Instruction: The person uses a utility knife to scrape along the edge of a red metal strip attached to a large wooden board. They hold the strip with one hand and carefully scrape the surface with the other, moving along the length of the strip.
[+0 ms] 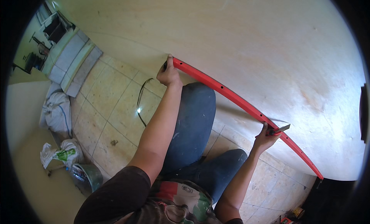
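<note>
A long red metal bar with round holes point(241, 101) lies along the lower part of the pale wall point(231, 36), slanting down to the right. My left hand point(170, 72) grips its upper left end, thumb on top, with a small dark part showing by the fingers. Further along the bar, my right hand point(266, 138) holds a red-handled tool with a flat metal blade point(283, 129), perhaps a cutter knife, while its thumb touches the bar's lower edge. The bar's far end reaches the dark area at lower right.
A thin dark strip point(138, 98) curves over the tiled floor point(115, 102) beside my left forearm. Tiled steps point(76, 60) rise at upper left. White sacks point(59, 111) and a bucket point(94, 177) stand at left. Small items point(294, 214) lie at lower right.
</note>
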The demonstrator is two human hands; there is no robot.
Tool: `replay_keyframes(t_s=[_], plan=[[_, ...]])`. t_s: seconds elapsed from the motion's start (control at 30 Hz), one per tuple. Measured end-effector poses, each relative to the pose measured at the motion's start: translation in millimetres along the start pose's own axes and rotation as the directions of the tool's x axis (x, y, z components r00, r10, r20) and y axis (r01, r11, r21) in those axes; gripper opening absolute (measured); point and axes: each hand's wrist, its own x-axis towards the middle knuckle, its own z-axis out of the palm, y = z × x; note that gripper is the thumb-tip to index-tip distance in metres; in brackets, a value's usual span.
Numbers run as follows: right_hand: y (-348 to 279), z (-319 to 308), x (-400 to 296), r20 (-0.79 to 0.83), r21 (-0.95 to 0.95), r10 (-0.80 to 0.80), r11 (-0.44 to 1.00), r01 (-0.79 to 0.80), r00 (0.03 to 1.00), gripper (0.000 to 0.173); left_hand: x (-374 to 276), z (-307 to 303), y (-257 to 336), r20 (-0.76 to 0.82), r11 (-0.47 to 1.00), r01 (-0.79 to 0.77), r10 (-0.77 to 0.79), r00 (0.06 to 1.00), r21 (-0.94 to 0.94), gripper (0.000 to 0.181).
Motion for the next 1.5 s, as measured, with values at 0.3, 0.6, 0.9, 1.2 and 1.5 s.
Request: replay_keyframes(t_s=[0.3, 0.6, 0.9, 1.2, 1.5], plan=[[2.3, 7.0, -6.4, -0.040, 0.131, -0.005, 0.991, 0.010, 0.999, 0.055, 10.4, -9.7, -7.8, 0.043, 0.998, -0.049, 0.047, 0.998, 0.044, 0.035], [-8.3, -1.7, 0.1, -0.035, 0.060, 0.024, 0.998, -0.021, 0.999, 0.051, -186.6, -56.7, 38.4, 0.730, 0.939, -0.115, -0.171, 0.662, 0.324, 0.116], [-13.7, -3.1, -0.2, -0.033, 0.103, 0.023, 0.995, -0.019, 0.999, 0.050, -229.5, -44.2, -38.7, 0.882, 0.254, -0.887, 0.180, 0.436, 0.386, 0.156], [-10.1, -2.6, -1.6, -0.033, 0.182, 0.055, 0.982, -0.048, 0.998, 0.049, -263.7, -65.4, -67.1, 0.892, 0.594, -0.688, -0.121, 0.436, 0.417, 0.154], [-8.3, -29.4, 1.2, 0.061, 0.426, 0.143, 0.891, -0.156, 0.988, 0.037, -274.4, -49.1, -111.9, 0.849, 0.797, -0.479, -0.077, 0.523, 0.367, 0.162]])
